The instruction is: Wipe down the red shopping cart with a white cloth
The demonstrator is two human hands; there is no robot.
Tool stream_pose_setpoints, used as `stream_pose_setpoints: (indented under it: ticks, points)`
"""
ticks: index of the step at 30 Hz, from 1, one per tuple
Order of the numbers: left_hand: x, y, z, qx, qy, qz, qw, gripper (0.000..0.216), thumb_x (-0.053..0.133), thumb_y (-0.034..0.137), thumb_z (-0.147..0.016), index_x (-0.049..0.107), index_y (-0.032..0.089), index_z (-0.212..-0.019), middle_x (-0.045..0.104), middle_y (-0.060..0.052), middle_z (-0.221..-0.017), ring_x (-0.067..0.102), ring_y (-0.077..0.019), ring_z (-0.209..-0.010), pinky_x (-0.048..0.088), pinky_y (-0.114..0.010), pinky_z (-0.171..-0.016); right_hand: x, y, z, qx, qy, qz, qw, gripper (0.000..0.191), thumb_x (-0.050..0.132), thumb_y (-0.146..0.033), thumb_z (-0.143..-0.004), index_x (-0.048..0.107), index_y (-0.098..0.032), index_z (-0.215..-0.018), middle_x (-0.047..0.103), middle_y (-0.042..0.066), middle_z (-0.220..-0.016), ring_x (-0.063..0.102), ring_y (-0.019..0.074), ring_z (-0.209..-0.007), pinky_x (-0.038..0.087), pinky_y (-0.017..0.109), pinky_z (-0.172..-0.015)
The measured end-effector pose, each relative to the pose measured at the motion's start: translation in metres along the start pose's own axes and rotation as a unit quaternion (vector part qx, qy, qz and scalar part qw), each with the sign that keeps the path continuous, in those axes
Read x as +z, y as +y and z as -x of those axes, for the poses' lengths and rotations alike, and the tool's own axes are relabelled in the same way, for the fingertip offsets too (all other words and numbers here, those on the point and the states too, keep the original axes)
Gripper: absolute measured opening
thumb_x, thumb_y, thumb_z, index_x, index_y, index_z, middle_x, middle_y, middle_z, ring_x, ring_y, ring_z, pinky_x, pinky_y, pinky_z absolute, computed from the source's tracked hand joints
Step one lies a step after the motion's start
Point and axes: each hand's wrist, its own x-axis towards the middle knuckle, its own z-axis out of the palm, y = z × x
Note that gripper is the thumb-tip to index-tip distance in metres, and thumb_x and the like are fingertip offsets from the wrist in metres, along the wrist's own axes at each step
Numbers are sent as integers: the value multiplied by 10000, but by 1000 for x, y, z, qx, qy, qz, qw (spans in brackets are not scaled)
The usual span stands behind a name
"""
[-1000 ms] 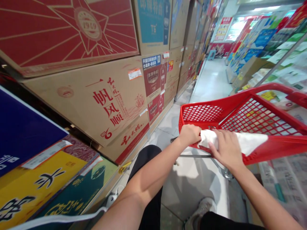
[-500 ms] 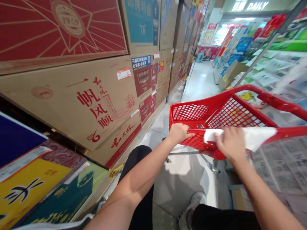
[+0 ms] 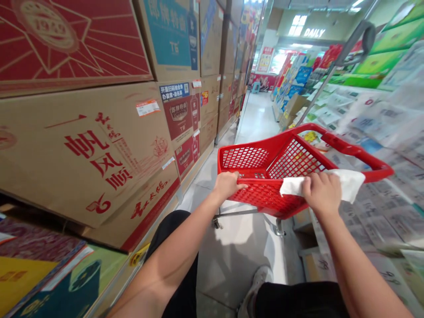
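A red plastic shopping cart basket (image 3: pixel 265 159) stands in front of me in a store aisle. My left hand (image 3: pixel 227 185) grips the near rim of the basket at its left corner. My right hand (image 3: pixel 323 192) presses a white cloth (image 3: pixel 351 183) against the near rim, fingers curled over it. The cloth hangs over the rim and sticks out to the right of my hand. Inside the basket I see nothing but its mesh walls.
Stacked brown and red cardboard cartons (image 3: pixel 99 141) line the left side. Shelves covered in newspaper sheets (image 3: pixel 380 132) stand to the right. The pale tiled floor (image 3: pixel 258 119) runs ahead down the aisle. My knees and a shoe (image 3: pixel 256 285) show below.
My right hand has slid the cloth to the right along the basket rim. The view has lifted and the basket sits a little further away and to the left.
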Motion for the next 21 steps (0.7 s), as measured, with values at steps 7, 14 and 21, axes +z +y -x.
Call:
stream_pose_setpoints:
  ticks: [7, 14, 21]
  points:
    - [5, 14, 3, 10, -2, -9, 1000, 436, 564, 462, -903, 540, 181, -1236, 727, -112, -937, 706, -268, -918, 498, -346, -805, -18, -143, 16, -113, -35, -172, 978, 434, 435, -412, -964, 557, -123, -1264, 584, 175, -1147, 477, 327, -1095, 335, 485, -990]
    - [0, 9, 4, 27, -12, 0, 1000, 500, 537, 538, -907, 519, 187, -1263, 724, -118, -966, 700, -271, -934, 486, -334, -799, -5, -67, -1, -143, -96, -153, 973, 316, 375, -335, -978, 652, -183, -983, 610, 87, -843, 494, 248, -832, 338, 384, -787]
    - [3, 12, 3, 36, -7, 5, 999, 476, 539, 571, -883, 565, 217, -1201, 719, -103, -961, 688, -273, -940, 491, -352, -808, -2, -51, 4, -37, -33, -109, 993, 315, 406, -395, -946, 635, -182, -907, 578, 108, -873, 462, 281, -889, 333, 429, -836]
